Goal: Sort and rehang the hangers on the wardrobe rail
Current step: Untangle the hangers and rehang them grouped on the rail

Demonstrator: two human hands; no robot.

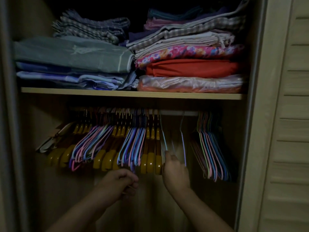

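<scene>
A white rail point(178, 113) runs under the shelf in the dim wardrobe. Many hangers crowd its left part: thick yellow-brown wooden hangers point(151, 161) mixed with bunches of thin pink, blue and purple wire hangers point(132, 146). A second bunch of thin coloured hangers point(212, 148) hangs at the right. In the gap between, two single thin hangers point(183, 143) hang apart. My right hand point(175, 171) reaches up into this gap, fingers touching a thin light-blue hanger point(164, 141); the grip is blurred. My left hand point(120, 183) is curled below the wire bunch, pinching something thin.
A wooden shelf point(132, 94) above the rail carries stacks of folded cloth: grey-green and blue point(71, 54) at left, floral pink and red point(190, 64) at right. A slatted door point(291, 131) stands at the right, the wardrobe wall at the left.
</scene>
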